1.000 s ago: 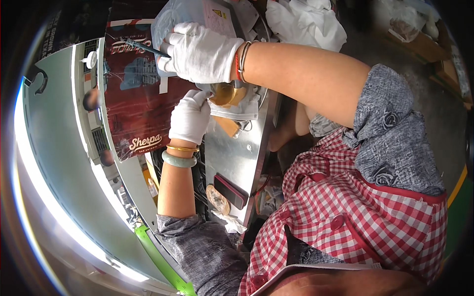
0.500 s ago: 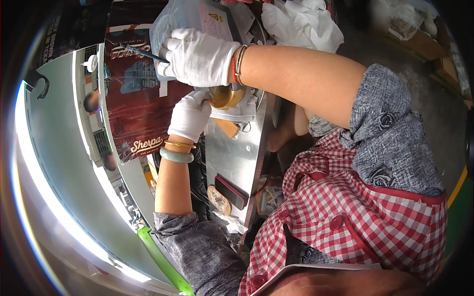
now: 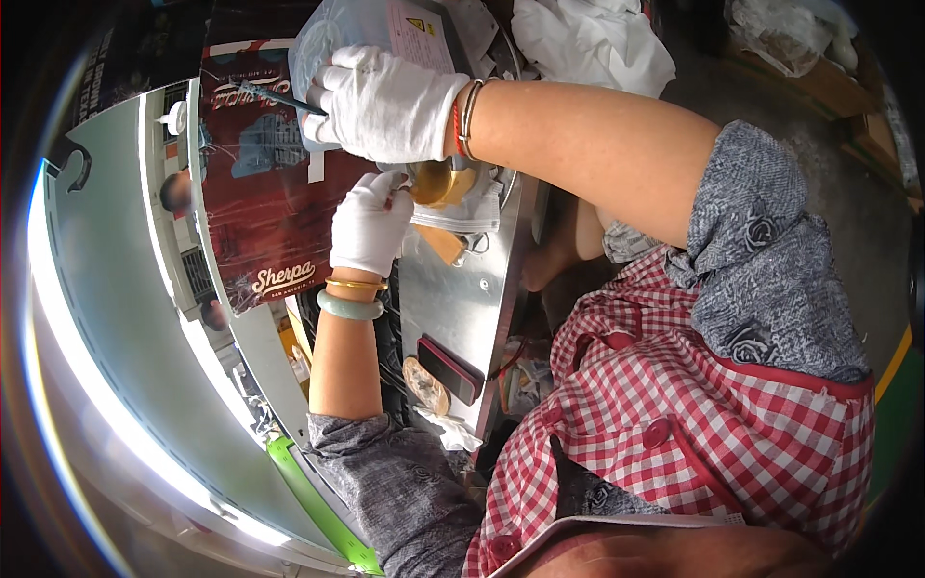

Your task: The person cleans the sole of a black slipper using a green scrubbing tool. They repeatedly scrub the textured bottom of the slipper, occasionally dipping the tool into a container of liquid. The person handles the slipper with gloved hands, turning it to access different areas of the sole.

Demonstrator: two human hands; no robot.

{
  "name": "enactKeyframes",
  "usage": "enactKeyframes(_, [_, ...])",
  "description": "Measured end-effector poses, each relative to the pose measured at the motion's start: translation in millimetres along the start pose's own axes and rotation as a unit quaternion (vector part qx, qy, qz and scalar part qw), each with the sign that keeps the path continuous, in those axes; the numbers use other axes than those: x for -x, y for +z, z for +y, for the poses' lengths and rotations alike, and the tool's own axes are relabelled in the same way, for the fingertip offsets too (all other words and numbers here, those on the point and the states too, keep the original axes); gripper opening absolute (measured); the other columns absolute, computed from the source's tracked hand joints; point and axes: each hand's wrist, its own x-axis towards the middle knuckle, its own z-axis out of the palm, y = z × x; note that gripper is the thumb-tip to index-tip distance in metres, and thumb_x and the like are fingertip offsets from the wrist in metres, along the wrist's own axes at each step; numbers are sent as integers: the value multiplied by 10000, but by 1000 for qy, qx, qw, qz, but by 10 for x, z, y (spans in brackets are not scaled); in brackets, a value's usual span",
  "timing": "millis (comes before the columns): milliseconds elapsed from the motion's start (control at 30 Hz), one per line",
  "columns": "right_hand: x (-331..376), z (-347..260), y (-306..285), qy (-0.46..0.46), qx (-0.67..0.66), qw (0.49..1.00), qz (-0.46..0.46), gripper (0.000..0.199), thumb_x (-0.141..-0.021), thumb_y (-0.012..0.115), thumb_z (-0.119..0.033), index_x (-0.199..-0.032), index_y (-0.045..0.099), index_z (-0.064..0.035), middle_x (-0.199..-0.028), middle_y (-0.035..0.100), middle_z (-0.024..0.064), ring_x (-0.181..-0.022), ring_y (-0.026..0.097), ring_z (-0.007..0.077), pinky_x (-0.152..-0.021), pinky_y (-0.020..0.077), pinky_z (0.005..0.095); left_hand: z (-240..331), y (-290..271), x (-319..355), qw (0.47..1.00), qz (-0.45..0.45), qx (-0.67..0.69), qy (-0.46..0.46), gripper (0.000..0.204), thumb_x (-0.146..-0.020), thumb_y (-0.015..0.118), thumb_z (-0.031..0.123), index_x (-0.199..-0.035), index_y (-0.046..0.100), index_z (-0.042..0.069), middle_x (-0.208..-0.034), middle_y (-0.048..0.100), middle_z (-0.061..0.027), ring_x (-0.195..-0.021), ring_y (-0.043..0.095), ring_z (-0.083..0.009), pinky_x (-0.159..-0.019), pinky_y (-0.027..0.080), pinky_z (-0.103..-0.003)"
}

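Note:
My right hand (image 3: 385, 106), in a white glove, is closed around a thin dark-blue stick-like tool (image 3: 279, 98). Its outer end looks rough and points left over a dark red printed package (image 3: 265, 217). Behind those fingers stands a translucent plastic tub (image 3: 332, 29) with a label. Lower down, my left hand (image 3: 371, 229), also gloved, has its fingers pinched together. What they hold, if anything, is hidden. Right beside its fingertips is a roll of amber tape (image 3: 441, 185), partly covered by my right hand.
Clear plastic bags (image 3: 474, 214) and a brown cardboard piece (image 3: 441, 243) lie on the metal table (image 3: 448, 299). Nearer me are a dark red phone (image 3: 451, 371) and a round tan disc (image 3: 424, 385). White cloth (image 3: 593, 43) is bunched at the back right.
My left hand has shifted slightly right and down, drawing a little away from my right hand. The right hand has moved slightly up and keeps hold of the blue tool.

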Motion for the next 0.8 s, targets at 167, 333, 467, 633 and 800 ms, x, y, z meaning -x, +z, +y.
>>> enactKeyframes(167, [-2, 7, 47, 9, -1, 1000, 22, 307, -822, 493, -207, -1114, 565, -147, -1015, 630, 14, -1036, 558, 182, -915, 378, 340, 147, -141, -138, 980, -64, -173, 81, 150, -798, 532, 133, -907, 631, 105, -901, 635, -112, -780, 629, -313, -682, 516, -405])
enactKeyframes(333, [-11, 3, 55, 12, 0, 1000, 15, 299, -822, 485, -212, -1103, 566, -145, -1037, 628, 28, -1046, 556, 187, -919, 378, 341, 253, -151, -255, 940, -159, -291, 77, 150, -793, 509, 86, -879, 632, 90, -850, 648, -144, -786, 634, -332, -677, 518, -411])
enactKeyframes(467, [-19, 43, 107, 17, 12, 1000, 21, 287, -823, 478, -209, -1087, 572, -144, -1003, 627, 25, -1017, 562, 184, -897, 386, 336, 309, -136, -436, 929, -194, -303, 83, 176, -808, 496, 90, -916, 634, 80, -901, 647, -176, -821, 631, -345, -700, 515, -419])
enactKeyframes(633, [-13, -36, 1, -11, 11, 1000, 0, 282, -822, 479, -205, -1080, 580, -152, -951, 624, 17, -986, 564, 178, -880, 389, 325, 111, -143, -366, 952, -238, -191, -28, 237, -832, 483, 177, -992, 622, 71, -943, 634, -194, -886, 605, -366, -778, 482, -440])
enactKeyframes(800, [2, 3, 17, -4, 15, 1000, 22, 286, -818, 487, -203, -1086, 580, -158, -894, 628, 4, -972, 561, 170, -866, 389, 314, 12, -97, -292, 978, -201, -28, -56, 237, -778, 478, 151, -930, 603, 19, -783, 622, -206, -727, 615, -353, -705, 486, -416])
